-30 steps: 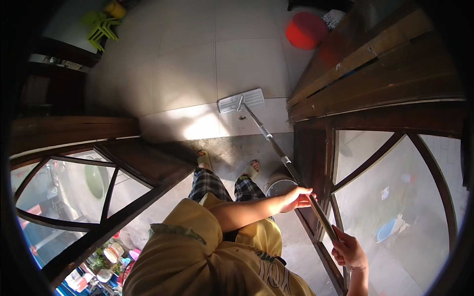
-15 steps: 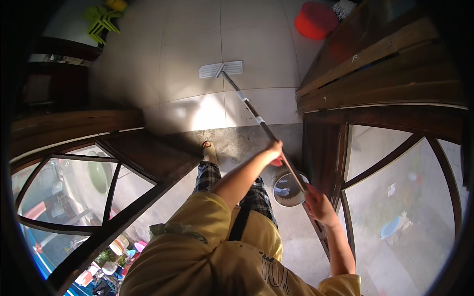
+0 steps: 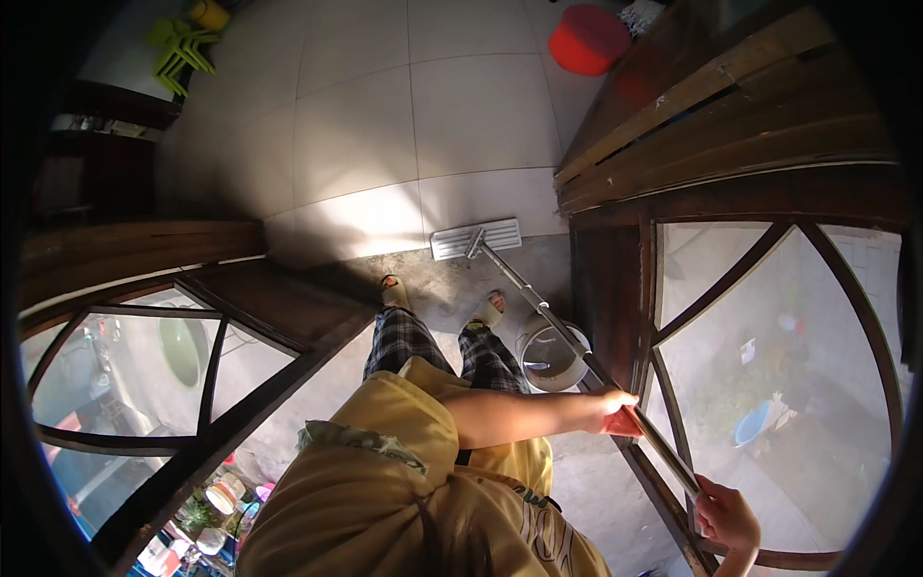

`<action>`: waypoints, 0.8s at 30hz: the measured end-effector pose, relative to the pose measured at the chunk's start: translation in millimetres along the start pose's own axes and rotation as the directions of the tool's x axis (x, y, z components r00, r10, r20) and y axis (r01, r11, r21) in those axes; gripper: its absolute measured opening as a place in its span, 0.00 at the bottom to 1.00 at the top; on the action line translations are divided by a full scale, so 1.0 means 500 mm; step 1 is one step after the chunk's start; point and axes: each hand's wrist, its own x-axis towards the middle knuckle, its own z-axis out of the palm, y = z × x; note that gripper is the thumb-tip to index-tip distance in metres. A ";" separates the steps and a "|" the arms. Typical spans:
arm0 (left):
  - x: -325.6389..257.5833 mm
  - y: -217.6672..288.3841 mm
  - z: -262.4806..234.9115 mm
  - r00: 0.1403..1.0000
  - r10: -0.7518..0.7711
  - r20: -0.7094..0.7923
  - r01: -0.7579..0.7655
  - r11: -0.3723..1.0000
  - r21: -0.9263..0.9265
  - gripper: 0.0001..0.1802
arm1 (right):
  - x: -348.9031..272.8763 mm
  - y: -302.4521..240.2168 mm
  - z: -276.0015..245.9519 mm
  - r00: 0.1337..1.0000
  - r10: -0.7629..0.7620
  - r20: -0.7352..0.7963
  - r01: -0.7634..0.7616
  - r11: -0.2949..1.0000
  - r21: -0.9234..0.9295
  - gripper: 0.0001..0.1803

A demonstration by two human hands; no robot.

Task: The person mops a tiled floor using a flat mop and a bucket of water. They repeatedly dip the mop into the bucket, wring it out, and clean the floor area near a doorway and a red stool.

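Observation:
A flat mop slants from the doorway floor toward my lower right. Its pale rectangular head lies across the edge where the light tiles meet the grey sill, just beyond my feet. My left hand reaches across my body and is closed round the middle of the pole. Farther back along the pole, near its end, my right hand grips it too. Beneath the pole stands a round bucket, its rim partly hidden by the pole; what lies inside is hard to make out.
Wooden doors with glass panes flank me, the left door and the right door. Ahead on the tiled floor are green chairs at far left and a red round tub at far right. My sandalled feet stand on the sill.
The mop head has come back from the tiles toward my feet and a bit rightward. Both hands, still gripping the pole, have moved back and to the right.

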 end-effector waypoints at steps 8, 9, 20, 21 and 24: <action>-0.071 0.026 0.059 0.973 0.222 0.068 -0.227 0.971 0.079 0.21 | -0.023 -0.014 -0.014 0.990 -0.113 -0.090 0.111 0.993 -0.032 0.24; -0.087 0.063 0.031 0.965 0.262 -0.010 -0.259 0.959 0.113 0.20 | 0.025 -0.013 0.002 0.990 -0.127 -0.065 0.129 0.991 0.030 0.23; 0.032 0.123 -0.369 0.699 0.312 -0.644 -0.188 0.948 0.255 0.14 | 0.128 -0.029 0.102 0.993 -0.116 -0.027 0.117 0.993 0.035 0.22; 0.086 0.067 -0.395 0.747 0.221 -0.627 -0.253 0.967 0.039 0.15 | 0.093 -0.026 0.096 0.998 -0.045 -0.048 0.047 0.998 0.033 0.23; 0.112 0.003 -0.365 0.833 0.319 -0.451 -0.526 0.710 -0.469 0.25 | 0.051 0.020 0.072 0.995 0.097 -0.037 -0.093 0.990 0.110 0.24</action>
